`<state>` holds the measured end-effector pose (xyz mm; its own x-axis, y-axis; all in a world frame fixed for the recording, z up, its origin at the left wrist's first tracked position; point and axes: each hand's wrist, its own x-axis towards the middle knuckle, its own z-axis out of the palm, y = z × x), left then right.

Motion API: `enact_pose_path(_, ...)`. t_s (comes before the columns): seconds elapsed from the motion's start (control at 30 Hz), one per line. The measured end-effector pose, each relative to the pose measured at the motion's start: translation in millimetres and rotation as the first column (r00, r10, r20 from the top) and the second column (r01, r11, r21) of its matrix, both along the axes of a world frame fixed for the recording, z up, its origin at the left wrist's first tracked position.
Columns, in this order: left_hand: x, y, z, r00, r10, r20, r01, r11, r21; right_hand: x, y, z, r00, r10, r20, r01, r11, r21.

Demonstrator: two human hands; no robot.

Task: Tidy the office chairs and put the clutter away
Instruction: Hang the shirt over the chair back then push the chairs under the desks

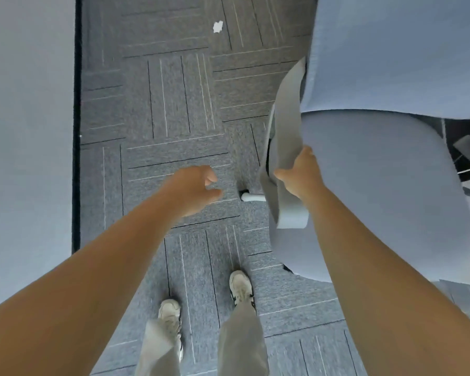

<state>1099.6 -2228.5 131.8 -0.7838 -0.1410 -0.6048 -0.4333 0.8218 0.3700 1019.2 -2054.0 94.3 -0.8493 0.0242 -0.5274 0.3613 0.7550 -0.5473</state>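
A light blue office chair [377,185] fills the right side, seen from above, with its padded seat and backrest. Its pale grey armrest [285,126] curves down the chair's left side. My right hand [299,175] grips this armrest near its lower end, fingers wrapped round it. My left hand [198,185] hovers over the carpet just left of the chair, fingers loosely curled and holding nothing. One white leg of the chair base with a dark caster [248,195] sticks out below the armrest.
A pale blue panel or wall [27,131] with a dark edge runs down the left. Grey patterned carpet tiles [160,109] cover the floor between. A small white scrap [217,26] lies on the carpet far ahead. My two shoes stand at the bottom.
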Motion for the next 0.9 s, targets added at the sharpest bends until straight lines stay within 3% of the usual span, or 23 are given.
enact_pose_path(0.1, 2, -10, 6, 0.995, -0.097, -0.027, 0.098, 0.995, 0.024, 27, 6, 3, 1.000, 0.011, 0.016, -0.013, 0.994, 0.112)
enact_pose_path(0.23, 13, -24, 22, 0.974, -0.218, -0.060, 0.220, 0.975, 0.030, 67, 13, 17, 0.995, -0.014, 0.102, -0.027, 0.921, 0.388)
enact_pose_path(0.3, 19, -32, 35, 0.962, -0.261, -0.081, 0.265, 0.964, 0.031, 83, 9, 33, 0.995, -0.044, 0.093, -0.001, 0.902, 0.432)
enact_pose_path(0.5, 23, -51, 95, 0.930, -0.338, -0.148, 0.343, 0.939, 0.011, 90, -23, 119, 0.972, -0.088, -0.218, 0.136, 0.967, 0.217)
enact_pose_path(0.67, 1, -51, 147, 0.904, -0.354, -0.240, 0.367, 0.930, 0.010, 72, -29, 196, 0.852, -0.234, -0.469, 0.260, 0.966, -0.010)
enact_pose_path(0.8, -31, -39, 187, 0.860, -0.386, -0.334, 0.406, 0.914, -0.012, 42, -24, 240, 0.772, -0.362, -0.522, 0.315, 0.932, -0.180)
enact_pose_path(0.9, -60, -24, 211, 0.826, -0.396, -0.402, 0.420, 0.907, -0.029, 11, -20, 266, 0.764, -0.372, -0.527, 0.307, 0.928, -0.209)
